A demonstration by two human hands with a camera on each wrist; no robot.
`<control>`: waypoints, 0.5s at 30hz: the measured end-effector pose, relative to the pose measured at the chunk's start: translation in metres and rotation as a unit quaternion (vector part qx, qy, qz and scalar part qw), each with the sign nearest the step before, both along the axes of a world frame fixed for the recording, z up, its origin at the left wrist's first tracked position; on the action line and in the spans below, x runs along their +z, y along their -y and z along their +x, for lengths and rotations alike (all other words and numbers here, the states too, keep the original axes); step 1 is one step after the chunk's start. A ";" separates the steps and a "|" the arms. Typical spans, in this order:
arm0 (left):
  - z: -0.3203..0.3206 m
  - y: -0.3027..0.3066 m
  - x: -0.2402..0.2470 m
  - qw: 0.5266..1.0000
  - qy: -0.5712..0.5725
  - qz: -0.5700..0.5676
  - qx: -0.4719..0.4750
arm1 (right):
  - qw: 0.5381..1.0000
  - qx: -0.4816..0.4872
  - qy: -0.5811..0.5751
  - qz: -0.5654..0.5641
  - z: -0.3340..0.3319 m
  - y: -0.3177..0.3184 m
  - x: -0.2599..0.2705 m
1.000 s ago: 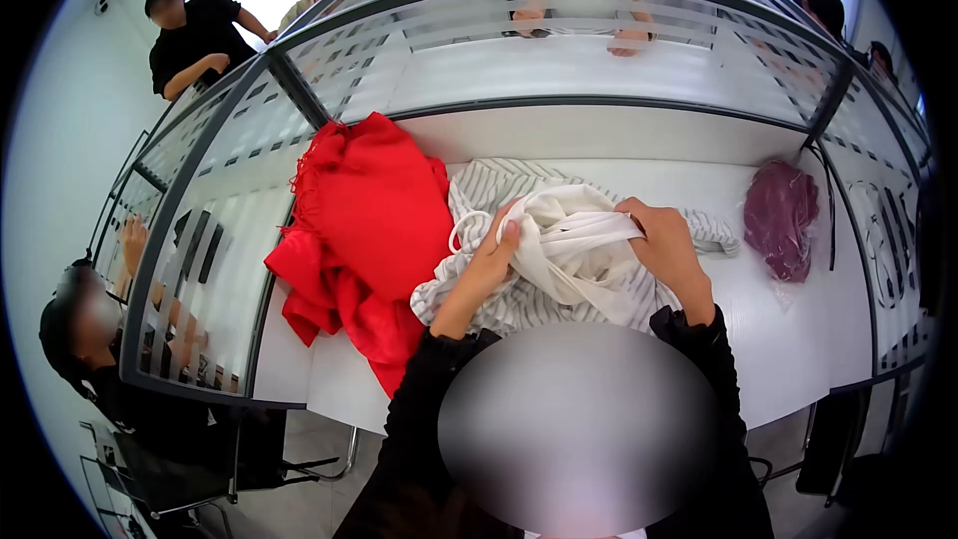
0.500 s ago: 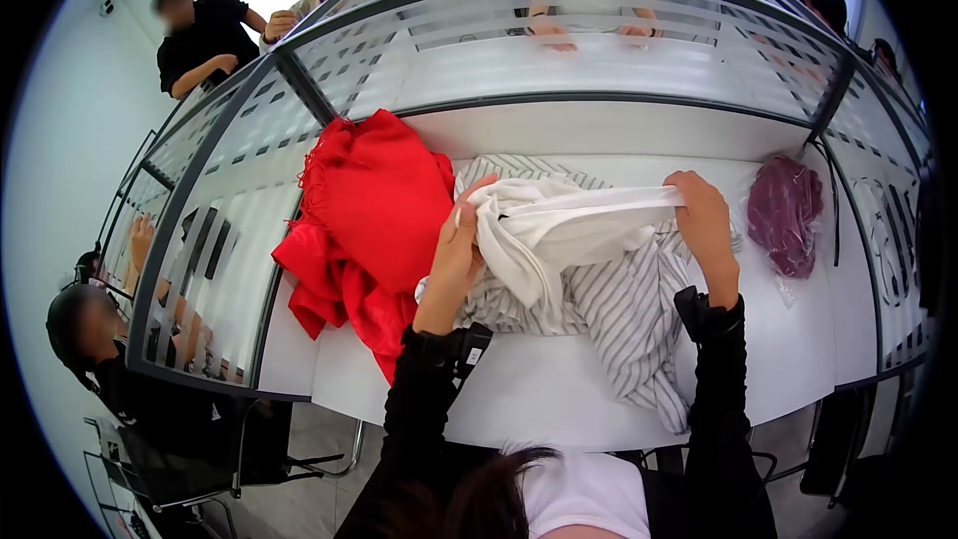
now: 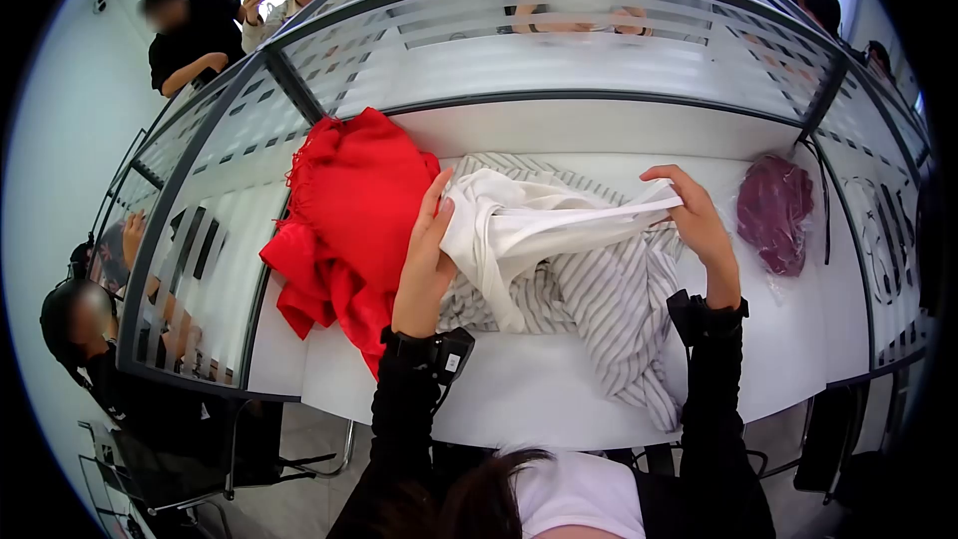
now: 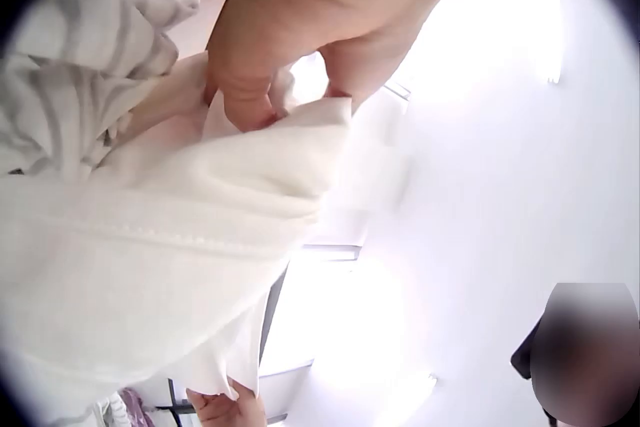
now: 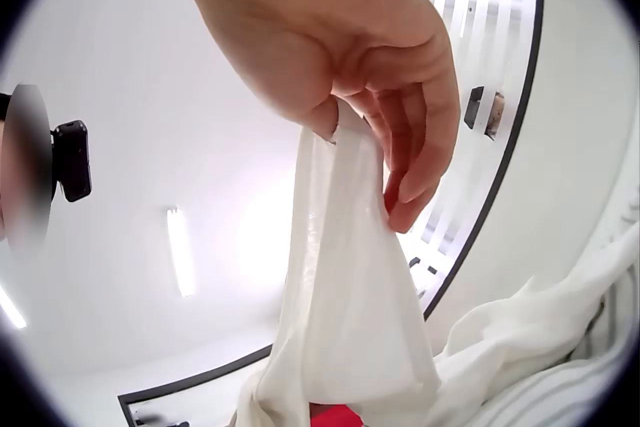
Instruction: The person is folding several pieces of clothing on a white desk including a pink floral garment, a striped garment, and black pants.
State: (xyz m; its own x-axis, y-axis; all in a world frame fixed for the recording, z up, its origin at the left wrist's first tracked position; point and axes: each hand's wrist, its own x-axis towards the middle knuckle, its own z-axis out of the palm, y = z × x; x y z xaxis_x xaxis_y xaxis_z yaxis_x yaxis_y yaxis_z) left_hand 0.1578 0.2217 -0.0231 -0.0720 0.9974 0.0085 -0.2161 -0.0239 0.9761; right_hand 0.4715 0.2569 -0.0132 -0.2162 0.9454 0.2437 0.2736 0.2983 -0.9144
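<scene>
A white cloth garment [image 3: 529,220] spans the space between my two hands, its edge drawn into a band toward the right. My left hand [image 3: 423,260] pinches its bunched left end; in the left wrist view a stitched seam runs along the fabric [image 4: 150,247] below the fingers. At the other end my right hand [image 3: 704,230] grips the edge, and the right wrist view has the thumb pressing the folded white cloth [image 5: 350,277] against the fingers. Under it lies a crumpled white garment with grey stripes [image 3: 619,309], one part stretching toward the front of the table.
A heaped red fringed cloth [image 3: 359,190] lies just left of my left hand. To the right is a purple item in a clear plastic bag [image 3: 775,215]. A framed, striped glass partition [image 3: 589,80] encloses the white table [image 3: 539,389]. Several people are beyond it.
My hands have moved apart, drawing the bunched white garment out between them. The striped garment's front part has come into view below it. The red cloth and the bag stay in place.
</scene>
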 end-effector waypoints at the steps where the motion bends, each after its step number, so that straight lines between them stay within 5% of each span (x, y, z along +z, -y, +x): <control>1: 0.000 0.000 0.001 1.000 -0.005 0.001 0.001 | 1.000 0.015 -0.015 -0.011 0.000 0.001 0.003; 7: -0.002 0.004 0.011 0.998 -0.055 -0.012 0.010 | 0.997 0.046 -0.034 -0.058 -0.001 0.004 0.011; 12: -0.019 0.008 0.022 0.973 -0.217 -0.077 0.008 | 0.994 0.052 -0.063 -0.079 0.002 0.003 0.011; 15: -0.045 0.006 -0.011 0.964 -0.223 0.145 -0.004 | 0.989 0.092 -0.090 -0.071 0.005 0.001 0.002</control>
State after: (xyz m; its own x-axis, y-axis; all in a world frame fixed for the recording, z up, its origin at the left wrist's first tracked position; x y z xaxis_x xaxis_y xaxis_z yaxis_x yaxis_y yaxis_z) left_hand 0.1128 0.2157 -0.0343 0.0107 0.9490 0.3150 0.2222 -0.3094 0.9246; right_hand 0.4770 0.2563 -0.0112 -0.3534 0.9214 0.1618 0.0545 0.1930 -0.9797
